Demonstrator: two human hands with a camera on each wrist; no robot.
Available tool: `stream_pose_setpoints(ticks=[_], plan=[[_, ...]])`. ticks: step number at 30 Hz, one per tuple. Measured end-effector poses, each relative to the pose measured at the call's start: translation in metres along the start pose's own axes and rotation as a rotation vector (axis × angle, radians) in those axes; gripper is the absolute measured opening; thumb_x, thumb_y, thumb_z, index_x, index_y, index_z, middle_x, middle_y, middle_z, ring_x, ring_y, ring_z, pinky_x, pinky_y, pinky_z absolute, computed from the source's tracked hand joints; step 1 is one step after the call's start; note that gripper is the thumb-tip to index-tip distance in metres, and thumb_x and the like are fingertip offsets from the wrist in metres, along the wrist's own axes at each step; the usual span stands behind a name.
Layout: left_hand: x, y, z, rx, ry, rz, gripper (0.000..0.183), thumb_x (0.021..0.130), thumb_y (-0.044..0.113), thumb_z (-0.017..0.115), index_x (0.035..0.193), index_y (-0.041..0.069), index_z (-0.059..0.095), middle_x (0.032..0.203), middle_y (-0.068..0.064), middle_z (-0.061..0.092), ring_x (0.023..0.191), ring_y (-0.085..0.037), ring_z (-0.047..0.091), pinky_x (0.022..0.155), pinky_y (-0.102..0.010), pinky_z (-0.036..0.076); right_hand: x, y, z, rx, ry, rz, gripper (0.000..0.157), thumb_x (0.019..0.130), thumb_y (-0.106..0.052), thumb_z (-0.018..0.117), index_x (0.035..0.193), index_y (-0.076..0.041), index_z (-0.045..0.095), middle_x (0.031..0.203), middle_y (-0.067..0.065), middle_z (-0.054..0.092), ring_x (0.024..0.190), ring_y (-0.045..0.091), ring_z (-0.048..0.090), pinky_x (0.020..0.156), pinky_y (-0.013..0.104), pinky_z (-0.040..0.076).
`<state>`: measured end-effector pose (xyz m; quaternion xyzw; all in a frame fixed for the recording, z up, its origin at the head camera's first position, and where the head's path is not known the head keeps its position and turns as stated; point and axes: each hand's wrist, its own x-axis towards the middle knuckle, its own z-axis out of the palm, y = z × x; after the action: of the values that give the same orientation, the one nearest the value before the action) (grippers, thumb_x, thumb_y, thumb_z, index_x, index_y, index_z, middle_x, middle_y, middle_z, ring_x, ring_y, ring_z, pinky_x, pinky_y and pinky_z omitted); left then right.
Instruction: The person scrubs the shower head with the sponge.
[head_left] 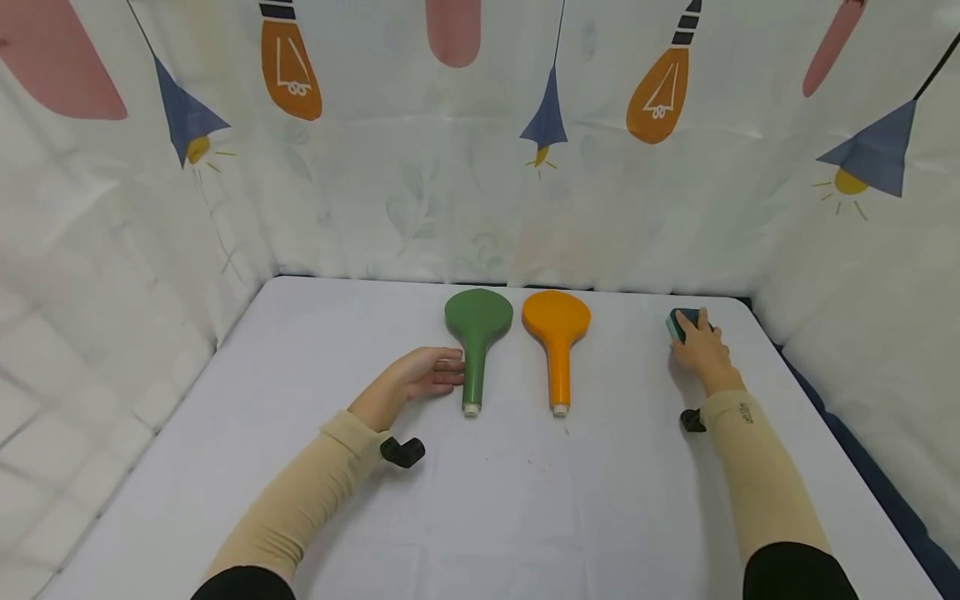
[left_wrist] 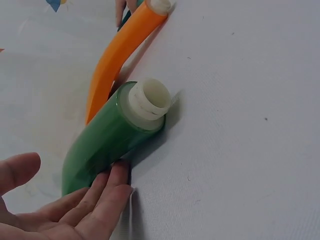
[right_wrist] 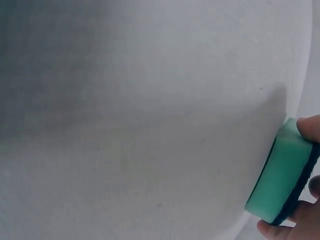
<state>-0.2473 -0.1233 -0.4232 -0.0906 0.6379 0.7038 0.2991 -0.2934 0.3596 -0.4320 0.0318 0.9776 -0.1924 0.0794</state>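
A green hand-held shower head (head_left: 476, 333) lies on the white table, its white threaded end (left_wrist: 151, 99) toward me. My left hand (head_left: 429, 373) is at the left of its handle, fingers extended and thumb raised apart; in the left wrist view the fingertips (left_wrist: 119, 172) touch or nearly touch the green handle. Beside it, to the right, lies an orange shower head (head_left: 557, 333). At the far right my right hand (head_left: 702, 348) grips a teal sponge (right_wrist: 280, 172) with a dark scouring layer, thumb on one end and fingers on the other.
The white table (head_left: 480, 500) ends at a patterned curtain (head_left: 465, 200) behind and at both sides. A few tiny crumbs (head_left: 567, 432) lie in front of the orange shower head. Dark cloth (head_left: 855, 450) shows past the right edge.
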Motion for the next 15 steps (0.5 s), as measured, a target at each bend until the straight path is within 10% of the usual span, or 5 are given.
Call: stream_pose_setpoints(ticks=[10,15], plan=[[-0.0012,0.0008,-0.0004,-0.029,-0.003,0.004,0.041,0.108,0.017,0.043,0.143,-0.005,0.044,0.157,-0.028,0.036,0.139,-0.041,0.044,0.114,-0.050,0.037,-0.0008,0.0042,-0.0047,0.018,-0.010,0.046,0.067,0.104,-0.022,0.041,0.162,-0.003,0.013,0.160,0.036,-0.013,0.137,0.072,0.009,0.108,0.078,0.018],[-0.0007,-0.0025,-0.0040,-0.056,-0.022,0.031,0.038,0.109,0.014,0.040,0.140,-0.007,0.046,0.157,-0.028,0.036,0.110,-0.030,0.063,0.105,-0.048,0.046,-0.0004,0.0036,-0.0052,0.002,-0.005,0.031,0.067,0.104,-0.022,0.043,0.161,-0.001,0.016,0.160,0.038,-0.003,0.136,0.072,0.012,0.108,0.076,0.022]])
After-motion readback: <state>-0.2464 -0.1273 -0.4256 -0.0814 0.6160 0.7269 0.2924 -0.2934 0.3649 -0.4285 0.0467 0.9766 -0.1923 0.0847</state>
